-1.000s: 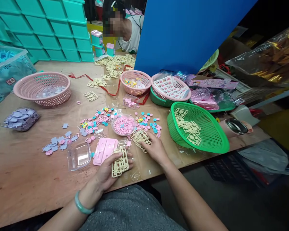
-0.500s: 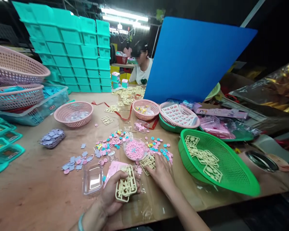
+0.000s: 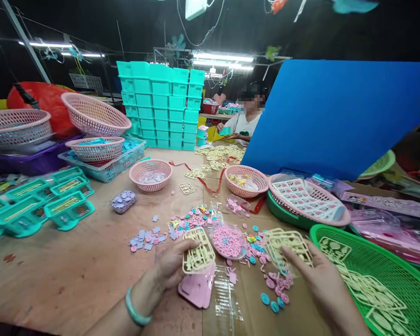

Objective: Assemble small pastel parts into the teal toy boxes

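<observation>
My left hand [image 3: 171,266], with a jade-green bangle on the wrist, grips a small stack of cream plastic sprue frames [image 3: 198,252] between thumb and fingers. Below it lie flat pink plastic pieces [image 3: 196,289]. To the right, my right hand [image 3: 322,277] pinches more cream sprue frames [image 3: 287,246], held above loose pink and blue round pieces [image 3: 278,284]. Between the hands sits a clear dish [image 3: 227,240] full of small pink pieces with a few blue ones. Some pieces behind my right hand's frames are hidden.
A green basket [image 3: 399,266] with cream sprues stands at the right. Pink baskets [image 3: 150,175], a blue board [image 3: 336,116] and stacked teal boxes [image 3: 161,107] are farther back. Filled teal trays [image 3: 68,205] lie left. Across the table, a person [image 3: 248,121] holds a teal piece.
The view has swung left. My right hand has lifted the cream sprue frames beside the clear dish and moved right with them. My left hand still holds its frames.
</observation>
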{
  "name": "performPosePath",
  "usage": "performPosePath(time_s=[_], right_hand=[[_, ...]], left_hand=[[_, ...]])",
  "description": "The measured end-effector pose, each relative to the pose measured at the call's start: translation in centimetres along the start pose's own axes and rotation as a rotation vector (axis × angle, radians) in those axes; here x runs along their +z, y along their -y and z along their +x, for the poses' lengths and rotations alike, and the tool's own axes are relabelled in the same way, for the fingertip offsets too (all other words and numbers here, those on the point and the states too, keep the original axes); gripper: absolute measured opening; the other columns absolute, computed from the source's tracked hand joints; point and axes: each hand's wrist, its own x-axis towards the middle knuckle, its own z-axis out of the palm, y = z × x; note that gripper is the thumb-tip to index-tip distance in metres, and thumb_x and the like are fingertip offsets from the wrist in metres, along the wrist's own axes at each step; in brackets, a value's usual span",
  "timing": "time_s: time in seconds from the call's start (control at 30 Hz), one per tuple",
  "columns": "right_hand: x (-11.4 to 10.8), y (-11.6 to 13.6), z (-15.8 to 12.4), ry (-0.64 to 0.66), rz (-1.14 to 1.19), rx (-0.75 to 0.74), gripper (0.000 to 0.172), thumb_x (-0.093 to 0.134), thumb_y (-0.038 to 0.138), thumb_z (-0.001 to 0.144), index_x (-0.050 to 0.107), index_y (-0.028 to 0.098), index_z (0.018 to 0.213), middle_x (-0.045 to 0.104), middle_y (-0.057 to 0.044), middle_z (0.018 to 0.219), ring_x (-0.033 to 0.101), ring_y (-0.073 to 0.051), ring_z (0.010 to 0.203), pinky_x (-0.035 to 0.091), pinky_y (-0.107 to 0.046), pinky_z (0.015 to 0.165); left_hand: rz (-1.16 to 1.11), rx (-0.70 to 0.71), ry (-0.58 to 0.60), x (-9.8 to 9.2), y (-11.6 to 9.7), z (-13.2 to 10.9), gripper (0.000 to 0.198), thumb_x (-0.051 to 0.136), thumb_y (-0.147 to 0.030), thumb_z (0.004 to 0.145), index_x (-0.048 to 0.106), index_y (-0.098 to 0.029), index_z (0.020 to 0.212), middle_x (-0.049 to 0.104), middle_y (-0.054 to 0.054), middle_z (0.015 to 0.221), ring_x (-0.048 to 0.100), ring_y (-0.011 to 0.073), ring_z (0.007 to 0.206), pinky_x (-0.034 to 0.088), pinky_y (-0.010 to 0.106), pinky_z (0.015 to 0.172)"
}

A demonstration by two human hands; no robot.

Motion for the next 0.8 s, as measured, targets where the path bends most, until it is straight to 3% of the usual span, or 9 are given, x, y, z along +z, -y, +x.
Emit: performPosePath(time_s=[0.1, 0.23, 0.33, 0.43, 0.63, 0.8], right_hand=[[2.8, 3.1, 2.0, 0.183, 0.227, -0.006, 0.058, 0.082, 0.056, 0.063, 0.065, 0.02, 0.105, 0.075, -0.012, 0.107, 0.071, -0.029, 0.098, 0.057, -0.039, 0.083], [10.5, 4.9, 6.2, 0.432, 0.381, 0.11, 0.047, 0.081, 0.042, 0.066, 0.061, 0.021, 0.103, 0.075, -0.007, 0.094, 0.071, -0.022, 0.077, 0.057, -0.033, 0.066], [16.3, 5.4, 9.9, 0.471, 0.396, 0.226, 0.027, 0.071, 0.022, 0.072, 0.06, 0.02, 0.096, 0.073, -0.004, 0.085, 0.068, -0.017, 0.067, 0.054, -0.029, 0.06], [20.7, 5.6, 13.4, 0.472, 0.368, 0.253, 0.02, 0.066, 0.011, 0.07, 0.06, 0.018, 0.088, 0.071, -0.002, 0.075, 0.065, -0.016, 0.061, 0.053, -0.027, 0.058], [26.0, 5.1, 18.9, 0.462, 0.296, 0.222, 0.018, 0.071, 0.011, 0.069, 0.059, 0.018, 0.079, 0.065, 0.002, 0.062, 0.062, -0.014, 0.056, 0.052, -0.025, 0.056], [29.6, 5.2, 20.3, 0.572, 0.183, 0.189, 0.013, 0.071, 0.015, 0.074, 0.058, 0.018, 0.077, 0.069, -0.004, 0.067, 0.068, -0.019, 0.067, 0.056, -0.031, 0.065]], left_hand=[[0.11, 0.122, -0.083, 0.0, -2.6, 1.2, 0.01, 0.071, -0.005, 0.072, 0.069, -0.011, 0.08, 0.075, 0.007, 0.074, 0.067, 0.0151, 0.058, 0.055, 0.025, 0.06], [0.111, 0.205, -0.147, -1.1, -5.8, 3.7, 0.011, 0.07, -0.003, 0.074, 0.068, -0.012, 0.08, 0.073, 0.004, 0.07, 0.066, 0.015, 0.059, 0.055, 0.025, 0.06], [0.07, 0.289, -0.226, -2.8, -7.7, 5.4, 0.016, 0.067, 0.002, 0.074, 0.067, -0.012, 0.083, 0.072, 0.003, 0.071, 0.067, 0.0148, 0.062, 0.056, 0.024, 0.062], [0.053, 0.321, -0.255, -4.8, -8.9, 6.9, 0.022, 0.066, 0.003, 0.074, 0.066, -0.012, 0.089, 0.072, 0.004, 0.074, 0.068, 0.0161, 0.063, 0.057, 0.026, 0.062], [0.234, 0.331, -0.359, -8.1, -10.3, 11.1, 0.024, 0.067, -0.002, 0.073, 0.062, -0.014, 0.093, 0.069, 0.004, 0.075, 0.066, 0.0168, 0.058, 0.055, 0.027, 0.054], [0.411, 0.284, -0.404, -8.6, -11.2, 16.5, 0.026, 0.068, 0.0, 0.066, 0.06, -0.017, 0.084, 0.066, 0.001, 0.069, 0.065, 0.0158, 0.058, 0.054, 0.028, 0.061]])
